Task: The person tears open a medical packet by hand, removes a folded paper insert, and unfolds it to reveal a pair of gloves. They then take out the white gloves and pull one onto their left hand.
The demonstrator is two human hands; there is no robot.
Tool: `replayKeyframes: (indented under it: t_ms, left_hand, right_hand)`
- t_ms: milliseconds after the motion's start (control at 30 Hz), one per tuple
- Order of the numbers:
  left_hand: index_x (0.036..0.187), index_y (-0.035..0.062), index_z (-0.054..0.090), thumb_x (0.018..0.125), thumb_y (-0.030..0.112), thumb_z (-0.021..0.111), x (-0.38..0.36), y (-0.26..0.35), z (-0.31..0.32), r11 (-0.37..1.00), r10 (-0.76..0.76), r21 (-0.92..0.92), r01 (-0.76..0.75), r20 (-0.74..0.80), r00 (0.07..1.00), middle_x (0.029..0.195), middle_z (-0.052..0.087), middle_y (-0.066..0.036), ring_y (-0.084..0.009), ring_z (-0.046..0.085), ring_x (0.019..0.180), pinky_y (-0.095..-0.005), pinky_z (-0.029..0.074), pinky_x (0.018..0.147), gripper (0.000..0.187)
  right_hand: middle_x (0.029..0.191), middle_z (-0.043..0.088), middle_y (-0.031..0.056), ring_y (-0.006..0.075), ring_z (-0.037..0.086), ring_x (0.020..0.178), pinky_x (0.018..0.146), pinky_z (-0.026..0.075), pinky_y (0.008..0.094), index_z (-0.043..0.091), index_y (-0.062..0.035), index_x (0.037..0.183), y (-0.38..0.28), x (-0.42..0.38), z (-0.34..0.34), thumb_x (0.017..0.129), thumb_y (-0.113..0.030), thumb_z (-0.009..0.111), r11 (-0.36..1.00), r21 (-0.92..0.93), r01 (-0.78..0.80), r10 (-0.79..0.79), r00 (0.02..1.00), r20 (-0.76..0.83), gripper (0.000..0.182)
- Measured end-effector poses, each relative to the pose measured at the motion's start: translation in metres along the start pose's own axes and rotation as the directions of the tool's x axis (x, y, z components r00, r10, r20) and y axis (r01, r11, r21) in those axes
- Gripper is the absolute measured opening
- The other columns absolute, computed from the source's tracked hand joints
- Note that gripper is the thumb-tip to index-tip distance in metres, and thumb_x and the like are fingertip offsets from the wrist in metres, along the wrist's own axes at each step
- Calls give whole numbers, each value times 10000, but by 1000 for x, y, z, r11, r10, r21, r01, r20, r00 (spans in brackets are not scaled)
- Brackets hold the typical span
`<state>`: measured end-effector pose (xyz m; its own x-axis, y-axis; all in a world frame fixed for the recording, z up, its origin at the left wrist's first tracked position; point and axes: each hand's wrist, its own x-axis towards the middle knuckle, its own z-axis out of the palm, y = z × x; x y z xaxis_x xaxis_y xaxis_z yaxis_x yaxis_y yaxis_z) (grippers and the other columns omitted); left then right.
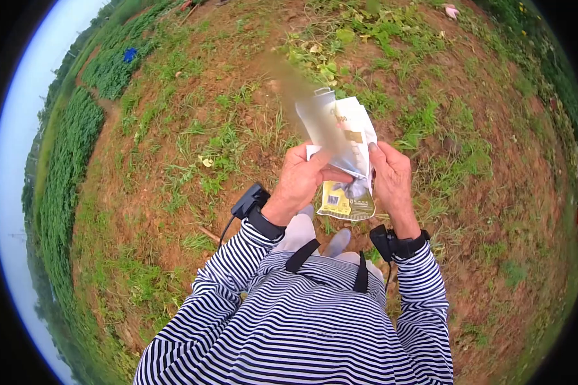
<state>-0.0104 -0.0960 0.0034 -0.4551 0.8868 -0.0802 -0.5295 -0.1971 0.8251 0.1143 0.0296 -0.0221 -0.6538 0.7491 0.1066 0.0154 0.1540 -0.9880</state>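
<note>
I hold a crumpled silver-and-white foil packet with a yellow printed lower part in front of my chest, its torn top pointing away from me. My left hand grips the packet's left side, thumb across its middle. My right hand holds the right edge, fingers pressed on the foil. A blurred brownish streak rises from the packet's top. Both wrists wear black bands with small devices, and my sleeves are striped black and white.
I stand on reddish-brown soil with patches of grass and weeds. Rows of green crops run along the left. My grey shoes show below the packet. A small pink scrap lies at the far top.
</note>
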Motion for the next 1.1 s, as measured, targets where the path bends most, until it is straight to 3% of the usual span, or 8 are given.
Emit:
replayKeyframes:
  t_ms: [300,400,433,533,633,767,1067,1100]
  left_hand:
    - [1240,-52,506,995,157,484,-4,-10,-15,998,-62,-5,62,40,997,1149,630,-187,-317,659,991,-489,577,831,324]
    - [1236,-59,506,992,142,479,-7,-9,-24,997,-44,-67,46,18,999,1140,635,-193,-324,659,993,-493,574,838,318]
    - [1236,-66,504,985,108,467,-7,-10,-30,997,-33,-70,34,21,999,1146,633,-201,-328,658,995,-493,574,837,308]
    - [1235,-70,506,981,86,450,-9,-4,-44,996,-91,3,91,-27,995,1143,635,-206,-328,661,990,-487,575,835,304]
    - [1200,-67,528,984,98,448,-9,-8,-67,992,-124,21,127,-104,987,1083,655,-198,-316,677,922,-476,580,819,283]
    - [1201,-47,520,972,100,480,-8,-19,-72,983,-148,89,163,-147,978,1115,637,-177,-292,666,948,-476,582,808,274]
    - [1318,12,442,908,61,581,-8,-18,-54,977,-35,200,72,-181,983,1252,545,-122,-226,579,1107,-392,519,917,436]
    - [1330,13,436,898,59,596,-6,-20,-52,976,-19,211,58,-184,983,1259,540,-120,-217,572,1110,-381,509,923,463]
  right_hand:
    - [666,585,12,84,485,607,553,412,288,646,58,918,36,3,-23,961,-165,537,996,-64,-69,56,982,-183,253]
    - [673,598,9,92,493,600,552,414,284,657,59,924,44,7,-31,956,-145,535,973,100,-208,228,940,-252,240]
    - [669,603,13,91,507,568,522,413,273,671,49,932,56,12,-32,951,-132,535,977,167,-134,179,939,-295,227]
    - [671,611,28,90,535,545,480,419,252,675,40,926,63,8,-41,949,-124,533,901,360,-242,330,921,-208,218]
    - [668,613,35,97,564,520,428,444,251,666,38,950,57,2,-31,949,-112,526,912,297,-283,352,912,-212,205]
    - [679,627,43,98,578,491,393,485,255,615,39,1093,40,-13,-25,945,-95,518,982,117,-151,165,978,-124,222]
    - [699,654,40,85,603,548,420,487,234,611,21,1122,44,-26,-7,938,-143,538,976,26,-218,217,975,39,257]
    - [653,635,91,139,612,550,453,482,288,626,6,1087,30,-28,-5,921,-136,549,975,-33,-218,219,976,2,231]
